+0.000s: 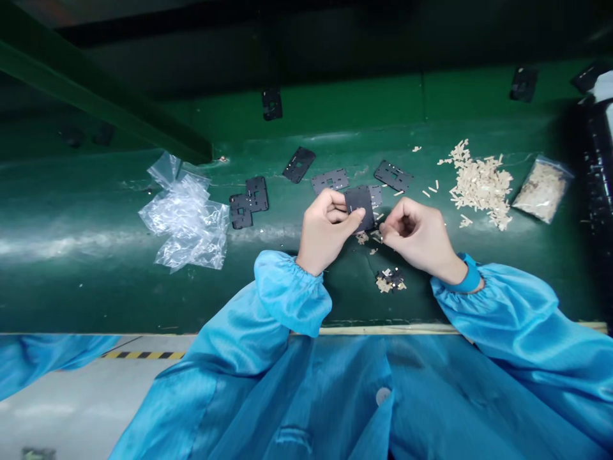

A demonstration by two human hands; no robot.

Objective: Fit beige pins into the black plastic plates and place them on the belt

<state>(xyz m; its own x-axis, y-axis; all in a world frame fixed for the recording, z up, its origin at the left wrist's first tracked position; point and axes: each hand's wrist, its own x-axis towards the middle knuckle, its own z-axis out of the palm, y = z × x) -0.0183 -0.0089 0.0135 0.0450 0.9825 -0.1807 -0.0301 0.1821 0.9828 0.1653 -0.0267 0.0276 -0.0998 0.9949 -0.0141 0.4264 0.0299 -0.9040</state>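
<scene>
My left hand (328, 230) is closed on a small dark plastic plate (360, 203), held upright by thumb and fingers just above the green belt (96, 255). My right hand (416, 235) is curled beside the plate's right edge, its fingertips pinched together on something too small to name. A few small beige pieces (363, 237) lie under the plate. Both arms wear blue sleeves.
Several more dark plates (329, 181) lie on the belt behind my hands, and a pair (248, 203) to the left. Beige pieces are heaped (481, 184) at the right beside a filled bag (542, 189). Crumpled clear bags (186, 217) lie left. A little pile (390, 280) sits near my right wrist.
</scene>
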